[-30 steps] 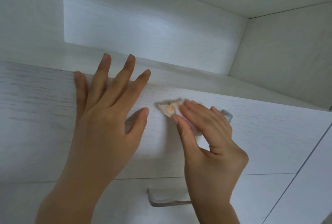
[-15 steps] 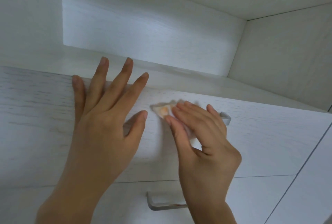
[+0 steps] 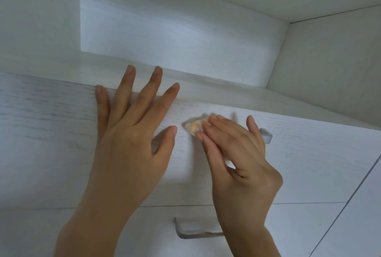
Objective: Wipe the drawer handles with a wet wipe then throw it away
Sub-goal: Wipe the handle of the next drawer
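Head view: right hand (image 3: 243,153) grip holds white wet wipe (image 3: 193,127) on upper grey drawer handle (image 3: 266,134); left hand (image 3: 132,133) flat, empty; lower handle (image 3: 198,234), disposal likely remain.

One wide-angle view, worn on the person's head, faces forward and down at the white drawer front (image 3: 51,133) from close up. The left hand (image 3: 132,143) and the right hand (image 3: 237,153), pinching a wet wipe (image 3: 192,127), fill its middle. A shelf recess (image 3: 175,30) crosses the top and a lower handle (image 3: 195,234) sits near the bottom edge.
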